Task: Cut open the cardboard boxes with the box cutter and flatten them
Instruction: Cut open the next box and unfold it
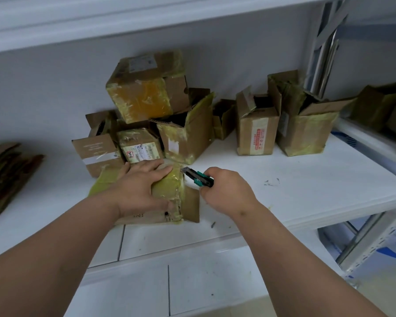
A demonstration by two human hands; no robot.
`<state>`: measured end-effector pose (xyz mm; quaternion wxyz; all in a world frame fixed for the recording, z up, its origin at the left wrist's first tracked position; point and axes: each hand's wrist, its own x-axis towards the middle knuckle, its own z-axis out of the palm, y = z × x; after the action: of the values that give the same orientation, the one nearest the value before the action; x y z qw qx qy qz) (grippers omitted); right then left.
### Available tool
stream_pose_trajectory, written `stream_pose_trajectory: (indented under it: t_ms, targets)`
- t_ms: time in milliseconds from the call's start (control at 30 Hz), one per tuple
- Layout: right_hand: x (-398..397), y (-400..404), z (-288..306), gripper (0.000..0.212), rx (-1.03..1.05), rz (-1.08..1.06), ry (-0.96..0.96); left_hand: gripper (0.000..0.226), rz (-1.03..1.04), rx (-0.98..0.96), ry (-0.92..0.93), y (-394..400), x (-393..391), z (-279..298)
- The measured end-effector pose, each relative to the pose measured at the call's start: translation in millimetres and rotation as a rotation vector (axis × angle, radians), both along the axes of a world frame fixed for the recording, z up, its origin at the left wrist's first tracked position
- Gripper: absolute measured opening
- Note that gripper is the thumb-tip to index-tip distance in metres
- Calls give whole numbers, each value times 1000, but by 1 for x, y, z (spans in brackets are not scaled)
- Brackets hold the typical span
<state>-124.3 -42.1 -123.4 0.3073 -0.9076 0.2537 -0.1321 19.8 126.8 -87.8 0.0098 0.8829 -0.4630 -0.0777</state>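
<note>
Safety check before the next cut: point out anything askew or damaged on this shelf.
The top box sits tilted on the pile, resting partly on an open box, so it could slide. Several boxes are torn, with peeling yellowish tape. Dark scuffs mark the shelf.

One wide-angle view from the person's head, looking forward and steeply down along both forearms onto a white shelf (306, 179) close in front; the wall behind and an upper shelf edge fill the top
</note>
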Motion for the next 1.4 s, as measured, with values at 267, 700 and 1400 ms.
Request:
stream_pose_trajectory:
  t_ms: [267,700,1400]
  targets:
    - [-5,-4,3,10,-86,20,56,120,5,0,-108,-6,-3,-12]
    - [-6,7,-26,23,-257,100,43,122,49,-32,14,-2,8,-34]
    - [-21,6,-4,16,-201,204,165,125,37,-54,69,-1,8,-36]
